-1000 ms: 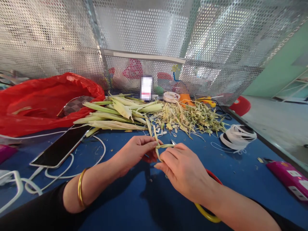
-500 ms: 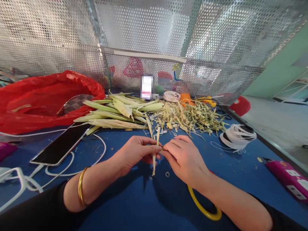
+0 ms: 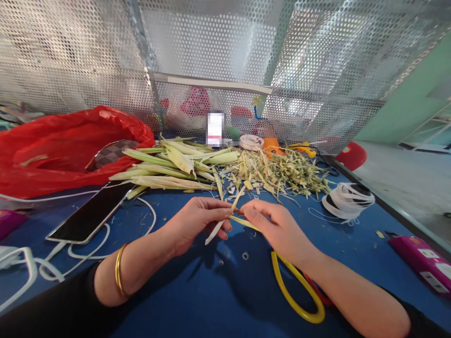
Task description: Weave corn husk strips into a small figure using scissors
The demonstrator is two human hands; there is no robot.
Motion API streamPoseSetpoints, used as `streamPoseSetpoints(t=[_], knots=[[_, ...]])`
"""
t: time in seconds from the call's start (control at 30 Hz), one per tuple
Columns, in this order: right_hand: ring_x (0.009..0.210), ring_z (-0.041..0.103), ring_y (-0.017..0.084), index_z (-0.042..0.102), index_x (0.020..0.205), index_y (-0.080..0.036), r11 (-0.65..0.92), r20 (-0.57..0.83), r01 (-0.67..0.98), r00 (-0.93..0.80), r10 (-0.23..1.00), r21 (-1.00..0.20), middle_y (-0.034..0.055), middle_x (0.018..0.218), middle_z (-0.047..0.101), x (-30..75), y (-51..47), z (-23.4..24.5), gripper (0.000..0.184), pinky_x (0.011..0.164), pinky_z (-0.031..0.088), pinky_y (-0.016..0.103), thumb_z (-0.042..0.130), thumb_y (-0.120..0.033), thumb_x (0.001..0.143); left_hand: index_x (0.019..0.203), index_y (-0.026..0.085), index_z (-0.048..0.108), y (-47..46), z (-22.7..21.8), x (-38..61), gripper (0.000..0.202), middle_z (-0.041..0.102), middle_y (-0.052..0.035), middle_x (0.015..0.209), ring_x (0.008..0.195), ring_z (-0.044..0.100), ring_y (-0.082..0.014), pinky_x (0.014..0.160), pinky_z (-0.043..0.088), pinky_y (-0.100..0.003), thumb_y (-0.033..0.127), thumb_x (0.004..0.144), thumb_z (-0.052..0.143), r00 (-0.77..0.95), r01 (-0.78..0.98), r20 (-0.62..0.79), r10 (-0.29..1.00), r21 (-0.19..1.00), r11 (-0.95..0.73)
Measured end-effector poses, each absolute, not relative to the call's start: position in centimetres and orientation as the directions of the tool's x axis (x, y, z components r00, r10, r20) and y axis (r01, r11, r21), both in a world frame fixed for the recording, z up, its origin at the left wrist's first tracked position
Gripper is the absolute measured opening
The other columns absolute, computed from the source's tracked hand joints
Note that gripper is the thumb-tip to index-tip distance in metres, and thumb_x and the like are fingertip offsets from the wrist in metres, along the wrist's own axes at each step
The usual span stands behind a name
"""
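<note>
My left hand (image 3: 199, 218) is closed, pinching a pale corn husk strip (image 3: 213, 232) that slants from lower left to upper right. A yellowish husk strip (image 3: 245, 222) crosses it and runs into my right hand (image 3: 278, 227). The right fingers are closed on that strip, close to the left fingertips. Beyond the hands lies a bunch of long corn husks (image 3: 169, 166). To its right is a heap of shredded husk scraps (image 3: 285, 171). Below my right wrist are yellow and red looped handles (image 3: 299, 307), partly hidden by the forearm.
At left are a red plastic bag (image 3: 45, 141), a dark phone (image 3: 91, 211) and white cables (image 3: 31, 263). To the right stand a spool of white cord (image 3: 348, 202) and a magenta power strip (image 3: 423, 258). A perforated metal screen (image 3: 211, 47) rises behind the blue table (image 3: 197, 300).
The pale strip has tilted from nearly upright to a slant, its lower end swinging left. My right hand has drawn slightly right, exposing the crossing strip between the hands.
</note>
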State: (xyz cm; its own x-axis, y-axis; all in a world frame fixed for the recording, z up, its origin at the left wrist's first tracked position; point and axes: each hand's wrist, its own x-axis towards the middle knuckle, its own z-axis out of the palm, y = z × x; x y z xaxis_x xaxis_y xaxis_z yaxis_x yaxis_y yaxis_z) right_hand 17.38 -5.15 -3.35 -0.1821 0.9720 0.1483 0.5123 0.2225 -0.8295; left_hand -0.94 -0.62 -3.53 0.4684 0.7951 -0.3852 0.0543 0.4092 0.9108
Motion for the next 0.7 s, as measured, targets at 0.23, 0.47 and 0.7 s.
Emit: streamPoseSetpoints(t=[0.23, 0.47, 0.7], knots=[[0.063, 0.049, 0.011, 0.061, 0.068, -0.017, -0.021, -0.027, 0.036, -0.164, 0.986, -0.999, -0.0013, 0.065, 0.057, 17.0, -4.5, -3.9, 0.016, 0.062, 0.040, 0.024, 0.063, -0.030, 0.078, 0.080, 0.013, 0.070, -1.3, -3.5, -0.6, 0.032, 0.065, -0.0035, 0.057, 0.048, 0.059, -0.0125, 0.054, 0.048, -0.025, 0.044, 0.075, 0.065, 0.618, 0.156, -0.410, 0.670, 0.900, 0.406], [0.056, 0.045, 0.011, 0.056, 0.058, -0.018, 0.040, 0.039, 0.069, -0.022, 0.999, -0.997, -0.0030, 0.056, 0.051, 16.4, -5.0, -4.6, 0.020, 0.057, 0.037, 0.024, 0.062, -0.026, 0.075, 0.075, 0.014, 0.072, -2.1, -3.9, -0.1, 0.020, 0.056, 0.0016, 0.046, 0.045, 0.052, -0.0104, 0.054, 0.046, -0.024, 0.034, 0.071, 0.068, 0.595, 0.227, -0.380, 0.708, 0.925, 0.305], [0.054, 0.045, 0.011, 0.053, 0.056, -0.018, 0.063, 0.067, 0.142, 0.022, 0.997, -0.988, -0.0038, 0.054, 0.049, 16.3, -5.0, -4.7, 0.023, 0.055, 0.037, 0.025, 0.060, -0.026, 0.076, 0.076, 0.015, 0.074, -2.4, -3.9, -0.2, 0.022, 0.061, 0.0000, 0.051, 0.050, 0.055, -0.0114, 0.057, 0.045, -0.023, 0.035, 0.071, 0.067, 0.611, 0.287, -0.353, 0.708, 0.933, 0.217]])
